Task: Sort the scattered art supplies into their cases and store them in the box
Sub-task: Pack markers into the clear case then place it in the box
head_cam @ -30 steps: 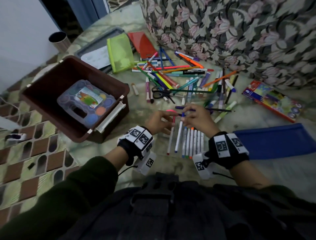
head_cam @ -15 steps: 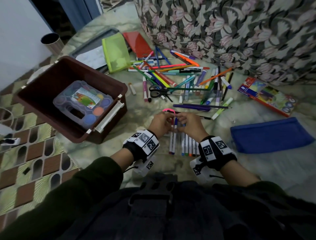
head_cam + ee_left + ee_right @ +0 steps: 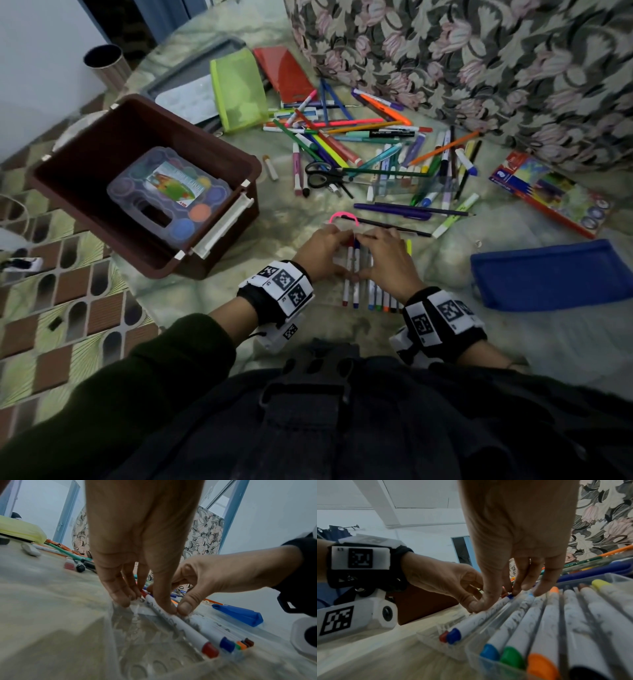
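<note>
both hands meet over a row of white markers [image 3: 368,291] lying side by side in a clear plastic case [image 3: 154,649] on the green cloth-covered floor [image 3: 308,325], just in front of the person. the left hand [image 3: 322,251] has its fingers [image 3: 120,595] pointed down onto the left edge of the row, fingertips pressing the red-capped marker [image 3: 180,626] and the clear plastic beside it. the right hand [image 3: 388,260] comes in from the other side, its thumb and forefinger touching the same end of the row, thumb tip against the left thumb; its other fingers [image 3: 546,580] rest lightly on the marker tops. neither hand wraps fully around anything; the fingers are bent at the tips and pressing. the caps at the near end show red, dark blue, blue, green, orange and darker colours.

left of the hands stands the brown box [image 3: 85,164], open, with a clear paint case [image 3: 171,195] lying inside. beyond the hands lies a loose heap of pens and pencils [image 3: 376,144] with black scissors [image 3: 322,174] among them. a blue pouch [image 3: 548,274] lies to the right, a pencil box [image 3: 548,192] beyond it, and a green pouch [image 3: 239,89] and a red case [image 3: 284,72] at the far side.
</note>
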A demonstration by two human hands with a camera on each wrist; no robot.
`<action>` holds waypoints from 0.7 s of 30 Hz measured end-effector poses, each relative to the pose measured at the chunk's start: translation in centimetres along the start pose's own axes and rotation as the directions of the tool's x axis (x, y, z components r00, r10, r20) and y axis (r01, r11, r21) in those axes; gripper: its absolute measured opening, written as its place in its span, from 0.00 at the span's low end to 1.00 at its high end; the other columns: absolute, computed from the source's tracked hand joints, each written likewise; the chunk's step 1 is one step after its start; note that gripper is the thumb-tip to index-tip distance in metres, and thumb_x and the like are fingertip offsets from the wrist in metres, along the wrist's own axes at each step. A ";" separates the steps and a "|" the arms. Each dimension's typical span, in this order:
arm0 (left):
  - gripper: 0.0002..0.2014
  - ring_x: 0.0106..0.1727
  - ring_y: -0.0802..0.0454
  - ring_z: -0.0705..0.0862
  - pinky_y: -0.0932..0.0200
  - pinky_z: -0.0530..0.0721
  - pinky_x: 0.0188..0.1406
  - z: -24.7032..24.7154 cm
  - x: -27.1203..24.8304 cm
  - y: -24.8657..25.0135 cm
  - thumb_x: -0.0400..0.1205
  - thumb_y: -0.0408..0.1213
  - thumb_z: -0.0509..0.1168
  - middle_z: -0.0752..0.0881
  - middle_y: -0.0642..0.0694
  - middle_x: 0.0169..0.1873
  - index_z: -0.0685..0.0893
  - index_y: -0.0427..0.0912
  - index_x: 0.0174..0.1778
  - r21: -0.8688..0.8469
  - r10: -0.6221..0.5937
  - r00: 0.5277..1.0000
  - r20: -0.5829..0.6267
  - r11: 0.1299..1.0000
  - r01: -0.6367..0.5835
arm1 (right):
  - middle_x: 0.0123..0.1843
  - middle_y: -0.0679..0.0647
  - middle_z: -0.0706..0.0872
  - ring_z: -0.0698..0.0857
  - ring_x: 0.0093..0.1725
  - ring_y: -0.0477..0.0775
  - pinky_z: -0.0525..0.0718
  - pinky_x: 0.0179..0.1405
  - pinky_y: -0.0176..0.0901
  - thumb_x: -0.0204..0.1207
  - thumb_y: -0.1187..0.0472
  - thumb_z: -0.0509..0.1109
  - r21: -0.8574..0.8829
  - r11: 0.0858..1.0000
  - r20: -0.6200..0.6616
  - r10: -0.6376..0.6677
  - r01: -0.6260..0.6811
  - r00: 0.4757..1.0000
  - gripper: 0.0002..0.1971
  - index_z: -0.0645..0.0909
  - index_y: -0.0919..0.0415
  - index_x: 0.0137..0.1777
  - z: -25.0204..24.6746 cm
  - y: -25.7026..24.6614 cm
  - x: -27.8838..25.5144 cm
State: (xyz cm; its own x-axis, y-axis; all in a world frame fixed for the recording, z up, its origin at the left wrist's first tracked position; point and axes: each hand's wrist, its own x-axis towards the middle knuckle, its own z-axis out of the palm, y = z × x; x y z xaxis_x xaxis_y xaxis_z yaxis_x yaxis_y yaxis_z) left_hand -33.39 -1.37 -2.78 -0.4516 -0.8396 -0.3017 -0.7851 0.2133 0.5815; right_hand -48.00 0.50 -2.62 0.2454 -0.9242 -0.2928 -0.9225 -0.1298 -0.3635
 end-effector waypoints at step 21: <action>0.31 0.58 0.41 0.80 0.57 0.72 0.55 -0.6 0.8 -0.5 0.72 0.32 0.74 0.77 0.35 0.61 0.74 0.39 0.72 0.113 -0.011 0.998 0.070 0.994 0.003 | 0.76 0.52 0.69 0.65 0.71 0.59 0.66 0.68 0.47 0.66 0.45 0.76 -0.063 0.997 -0.043 -0.056 0.053 0.998 0.39 0.70 0.59 0.75 0.8 0.8 0.1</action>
State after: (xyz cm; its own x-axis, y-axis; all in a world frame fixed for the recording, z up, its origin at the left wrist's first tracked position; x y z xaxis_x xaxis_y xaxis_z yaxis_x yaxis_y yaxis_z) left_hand -33.07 -2.45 -2.84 -0.4712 -0.8052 -0.3601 -0.8293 0.2654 0.4917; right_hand -48.48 0.59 -3.71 0.2831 -0.9302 -0.2337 -0.9252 -0.2007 -0.3220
